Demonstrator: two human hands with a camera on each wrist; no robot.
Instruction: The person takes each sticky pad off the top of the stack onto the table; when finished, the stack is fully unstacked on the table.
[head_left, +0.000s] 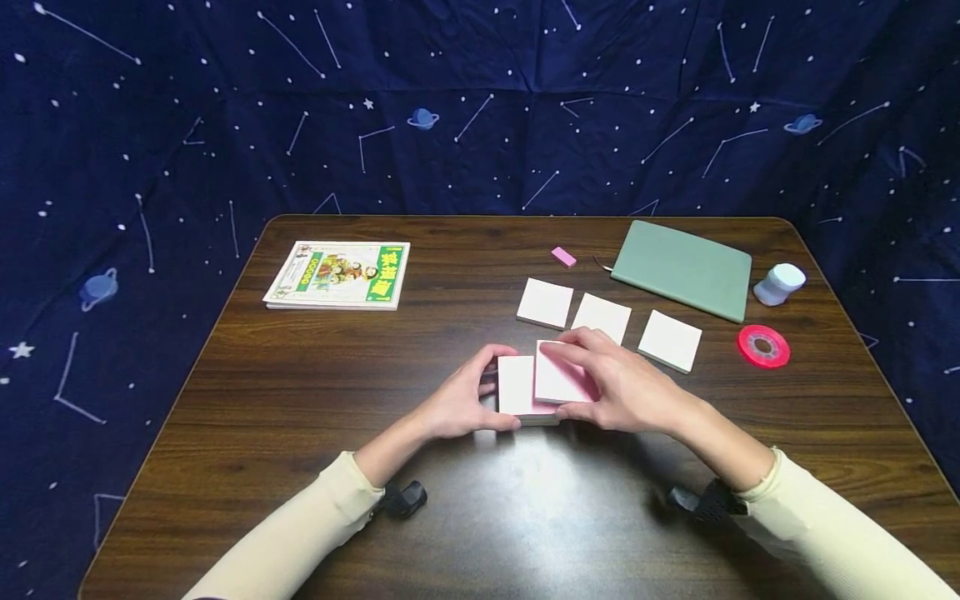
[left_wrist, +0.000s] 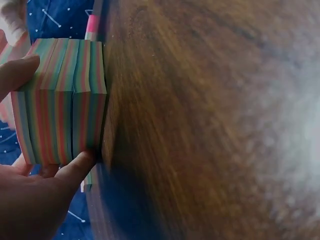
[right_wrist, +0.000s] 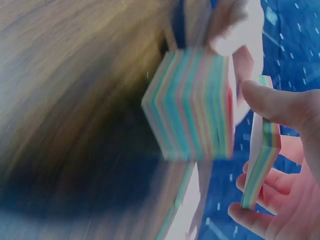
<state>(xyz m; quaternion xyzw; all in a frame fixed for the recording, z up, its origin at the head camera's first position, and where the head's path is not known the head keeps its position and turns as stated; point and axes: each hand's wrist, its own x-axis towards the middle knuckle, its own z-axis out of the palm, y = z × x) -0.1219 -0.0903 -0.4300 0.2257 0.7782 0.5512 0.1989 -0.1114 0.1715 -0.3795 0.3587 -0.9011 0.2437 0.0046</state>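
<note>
Cream sleeves are coming in from the bottom edge of the head view, both hands meeting at frame centre over a thick block of striped note paper sitting on the dark wood table. Left hand is gripping the block's left side, thumb and fingers curled round its edges; the left wrist view is showing the block standing against the table with a fingertip on its top edge and another under its lower corner. Right hand is pinching a thin slab of sheets peeled off the block, thumb on one edge, fingers on the other; in the right wrist view the slab is sitting tilted just right of the block, slightly apart from it, held between thumb and fingers. That view is blurry.

Three other white-topped slabs are lying in a row just above the hands: one, one partly behind the right fingers, one. Upper right is holding a green notebook, a small pink eraser, a white jar and a red tape roll. A colourful booklet is lying at upper left.
</note>
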